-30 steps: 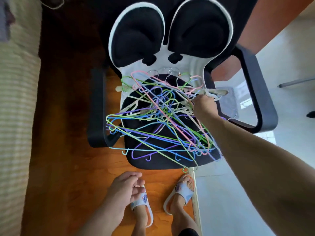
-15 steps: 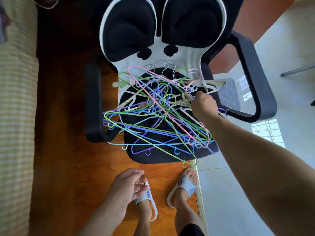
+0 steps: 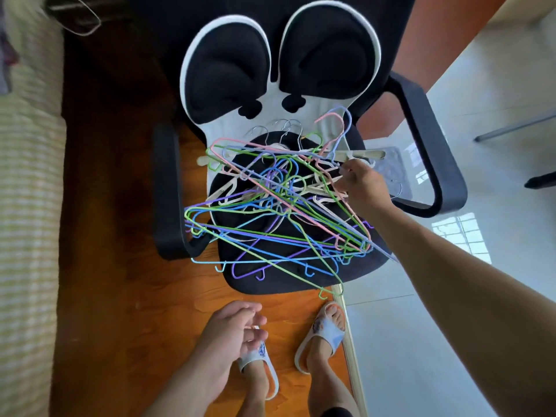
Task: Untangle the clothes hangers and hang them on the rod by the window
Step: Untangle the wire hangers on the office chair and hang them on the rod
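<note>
A tangled heap of thin wire hangers (image 3: 279, 212) in green, blue, purple, pink and cream lies on the black seat of an office chair (image 3: 304, 281). My right hand (image 3: 362, 185) reaches into the right side of the heap and pinches several wires, among them a pink hanger and a pale blue one. The hooks of these two (image 3: 337, 121) stand raised above the heap against the chair's white back. My left hand (image 3: 231, 332) hangs low in front of the chair, fingers loosely curled, holding nothing. The rod is not in view.
The chair has black armrests left (image 3: 164, 188) and right (image 3: 430, 152). A striped bed edge (image 3: 27, 206) runs along the left. Wooden floor lies under the chair, pale tiles to the right. My feet in white slippers (image 3: 325, 335) stand in front of the seat.
My right hand has lifted the pink and pale blue hangers, so their hooks now rise above the heap. The left hand has stayed low and idle.
</note>
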Demonstrator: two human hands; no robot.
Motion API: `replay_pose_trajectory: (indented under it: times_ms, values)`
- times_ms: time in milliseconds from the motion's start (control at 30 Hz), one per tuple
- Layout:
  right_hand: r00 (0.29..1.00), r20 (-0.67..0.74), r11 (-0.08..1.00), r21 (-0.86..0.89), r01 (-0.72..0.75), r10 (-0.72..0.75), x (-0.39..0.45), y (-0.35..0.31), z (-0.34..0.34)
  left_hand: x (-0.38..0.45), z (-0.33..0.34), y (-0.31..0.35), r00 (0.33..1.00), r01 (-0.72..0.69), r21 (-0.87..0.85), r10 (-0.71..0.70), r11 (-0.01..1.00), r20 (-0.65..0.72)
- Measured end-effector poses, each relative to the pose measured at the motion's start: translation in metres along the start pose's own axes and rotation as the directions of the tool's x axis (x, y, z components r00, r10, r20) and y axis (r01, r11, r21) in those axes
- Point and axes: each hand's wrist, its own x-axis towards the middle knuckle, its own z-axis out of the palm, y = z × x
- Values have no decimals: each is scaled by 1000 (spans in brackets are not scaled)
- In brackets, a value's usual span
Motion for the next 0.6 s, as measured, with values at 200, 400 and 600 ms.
replay_pose_trajectory:
  times_ms: [200,400,600]
  values:
    - [993,18,980,-166,-110,115,16,2,0,1,-13,4,999,-40,15,40,999,12]
    - [990,-8,969,-201,-142,144,20,1,7,5,-20,0,1000,12,-26,-12,1000,2]
    - [997,-75,948,-317,-40,17,19,-4,3,8,-21,-6,1000,19,-34,-19,999,-3]
